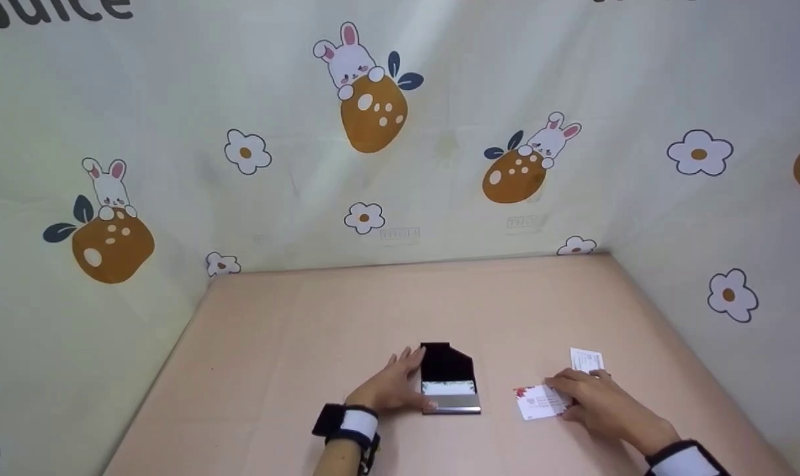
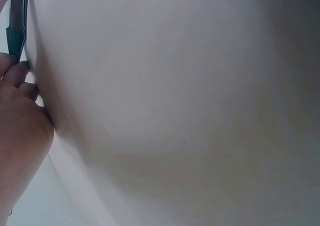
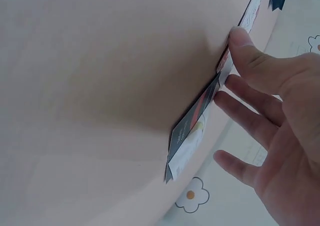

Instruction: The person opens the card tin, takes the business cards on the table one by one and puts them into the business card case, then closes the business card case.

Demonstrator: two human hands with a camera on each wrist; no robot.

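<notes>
A black and silver business card case (image 1: 447,363) lies open on the table, a white card (image 1: 447,388) showing in its lower pocket. My left hand (image 1: 388,389) holds the case along its left side, thumb at the silver front and fingers by the upper left edge. To the right, my right hand (image 1: 608,404) pinches a white business card (image 1: 537,404) with red flowers between thumb and fingers. Partly under that hand lie other cards; a white one (image 1: 585,359) sticks out beyond it. In the right wrist view a black card with a red stripe (image 3: 192,116) shows among them.
The pinkish table (image 1: 320,317) ends at a pale cloth wall (image 1: 440,185) printed with rabbits, fruit and flowers, which encloses the back and both sides. A stretch of table separates the case from the cards.
</notes>
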